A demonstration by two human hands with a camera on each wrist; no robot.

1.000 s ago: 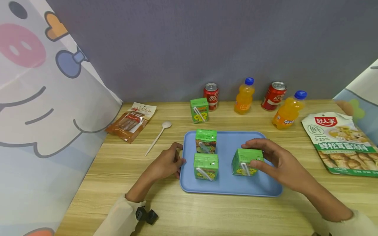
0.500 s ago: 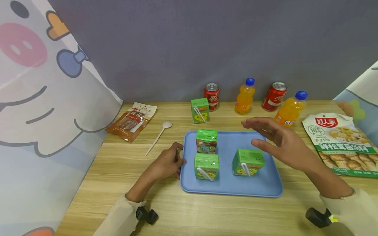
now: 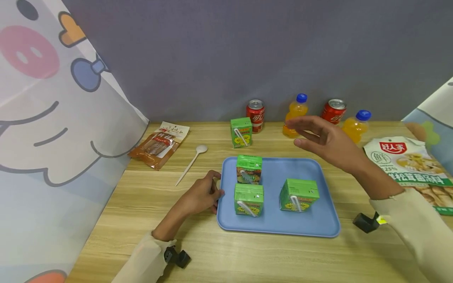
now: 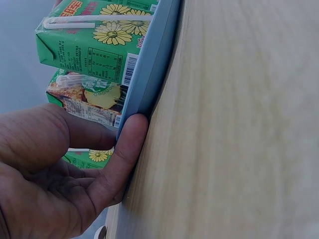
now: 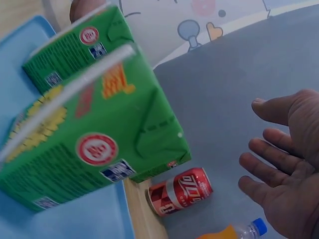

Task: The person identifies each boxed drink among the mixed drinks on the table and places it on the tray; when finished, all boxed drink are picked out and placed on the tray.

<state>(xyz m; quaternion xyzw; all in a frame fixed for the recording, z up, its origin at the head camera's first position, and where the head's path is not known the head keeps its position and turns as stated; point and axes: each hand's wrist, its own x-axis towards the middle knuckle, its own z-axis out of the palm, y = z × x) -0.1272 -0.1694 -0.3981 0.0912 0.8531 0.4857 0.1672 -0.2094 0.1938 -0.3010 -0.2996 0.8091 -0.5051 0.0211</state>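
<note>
My left hand (image 3: 199,196) pinches the left rim of a blue tray (image 3: 274,220); in the left wrist view the thumb lies over the rim and a finger under it. Three green juice boxes stand upright on the tray: a front-left box (image 3: 249,202), one behind it (image 3: 249,169) with a different print, and a right-hand box (image 3: 298,192). Each has a straw on its front. My right hand (image 3: 325,143) hovers past the tray's far right edge with its fingers apart and holds nothing. In the head view it overlaps an orange soda bottle (image 3: 296,110).
Behind the tray stand a fourth green juice box (image 3: 242,133), a red cola can (image 3: 255,114), a second can (image 3: 334,111) and another orange soda bottle (image 3: 355,127). A white spoon (image 3: 192,163) and brown snack pack (image 3: 157,145) lie left. A mushroom seasoning pouch (image 3: 400,157) lies right.
My right hand has let go of the right-hand juice box, risen off it and moved away toward the bottles at the back. My left hand has stayed on the tray rim.
</note>
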